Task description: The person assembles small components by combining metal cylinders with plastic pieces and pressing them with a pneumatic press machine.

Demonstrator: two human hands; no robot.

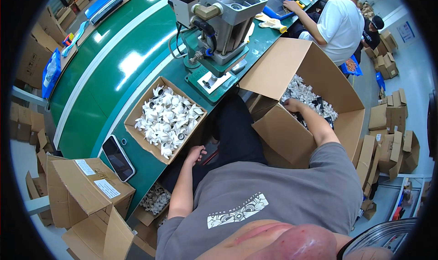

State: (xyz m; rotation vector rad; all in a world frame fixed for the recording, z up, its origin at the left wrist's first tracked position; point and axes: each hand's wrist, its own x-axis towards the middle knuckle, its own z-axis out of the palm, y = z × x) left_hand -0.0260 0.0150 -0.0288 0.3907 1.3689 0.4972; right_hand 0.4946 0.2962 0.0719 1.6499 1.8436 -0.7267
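My right hand (294, 106) reaches into a large open cardboard box (335, 84) at my right. Inside it are white bladed parts (299, 87) and some black pieces (319, 105); the hand's fingertips are hidden against them. Near my lap, beside the table edge, my left hand (196, 154) is loosely closed, and whatever it may hold is hidden. A shallow cardboard box (132, 118) full of white bladed plastic parts (166, 116) stands on the green table just beyond the left hand. Past my knees is a press machine (223, 32) with a pale fixture plate (214, 83) at its base.
A phone (118, 157) lies at the table's left edge, near open cartons (91, 187). More white parts (155, 200) fill a box below the table. A curved green conveyor (109, 59) runs behind. Gloves (271, 23) and a co-worker (340, 23) are at the far right.
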